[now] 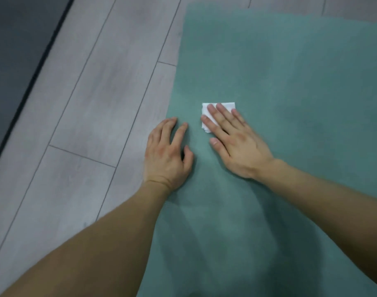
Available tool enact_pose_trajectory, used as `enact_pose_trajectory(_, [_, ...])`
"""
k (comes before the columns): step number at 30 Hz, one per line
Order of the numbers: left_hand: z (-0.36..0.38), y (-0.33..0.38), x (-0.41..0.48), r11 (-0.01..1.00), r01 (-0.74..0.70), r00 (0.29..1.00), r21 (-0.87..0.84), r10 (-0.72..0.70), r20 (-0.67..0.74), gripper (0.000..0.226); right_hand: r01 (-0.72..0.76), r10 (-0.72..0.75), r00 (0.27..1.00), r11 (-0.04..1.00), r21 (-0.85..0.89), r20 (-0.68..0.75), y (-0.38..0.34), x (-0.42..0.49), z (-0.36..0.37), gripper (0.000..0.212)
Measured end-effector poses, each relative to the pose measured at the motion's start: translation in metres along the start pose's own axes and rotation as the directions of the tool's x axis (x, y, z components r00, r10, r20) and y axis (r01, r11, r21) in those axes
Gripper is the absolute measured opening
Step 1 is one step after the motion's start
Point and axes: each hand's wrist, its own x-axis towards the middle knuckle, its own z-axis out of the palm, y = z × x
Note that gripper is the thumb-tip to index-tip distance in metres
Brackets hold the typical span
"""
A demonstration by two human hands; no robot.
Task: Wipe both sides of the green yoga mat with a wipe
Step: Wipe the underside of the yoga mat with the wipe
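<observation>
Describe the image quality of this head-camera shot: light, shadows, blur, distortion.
Head view: soft, even light, with no glare on the floor. Only faint shadows show under the left hand and right hand. The whole frame is slightly soft, and the green yoga mat has a smeared far edge. The wipe reads bright but shows no texture. The wide-angle lens bows the plank seams and swells the forearms near the bottom.

Green yoga mat (290, 82): unrolled, lying flat on the grey plank floor (97, 103), its left edge running diagonally. White wipe (227, 106): folded to a small rough square, lying on the mat near that left edge, pressed down under the straight fingers of the right hand (236, 142).
</observation>
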Motion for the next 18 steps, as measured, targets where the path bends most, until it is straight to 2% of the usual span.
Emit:
enact_pose_trajectory(4, [0.004, -0.003, -0.002, 0.999, -0.009, 0.998, -0.047, 0.006, -0.063, 0.053, -0.003, 0.002, 1.0, 0.999, -0.043, -0.017, 0.011, 0.042, -0.003, 0.062])
enact_pose_trajectory(8, [0.005, 0.001, -0.003, 0.995, 0.006, 0.996, -0.098, -0.014, -0.086, 0.052, -0.166, 0.166, 0.986, 0.986, -0.01, 0.002, 0.029, 0.16, -0.005, 0.065])
enact_pose_trajectory(11, [0.005, -0.008, -0.002, 0.996, -0.024, 0.996, -0.091, 0.016, -0.087, 0.052, -0.261, 0.26, 0.965, 0.965, -0.026, -0.008, 0.027, 0.202, -0.003, 0.065])
enact_pose_trajectory(14, [0.006, -0.012, -0.002, 0.998, -0.01, 0.997, -0.069, 0.005, -0.078, 0.052, -0.217, 0.217, 0.976, 0.975, 0.044, 0.004, 0.015, 0.179, 0.002, 0.063])
enact_pose_trajectory(18, [0.006, -0.013, -0.005, 0.997, 0.006, 0.999, -0.071, -0.01, -0.054, 0.052, -0.141, 0.141, 0.99, 0.988, 0.059, 0.002, -0.023, 0.077, 0.008, 0.062])
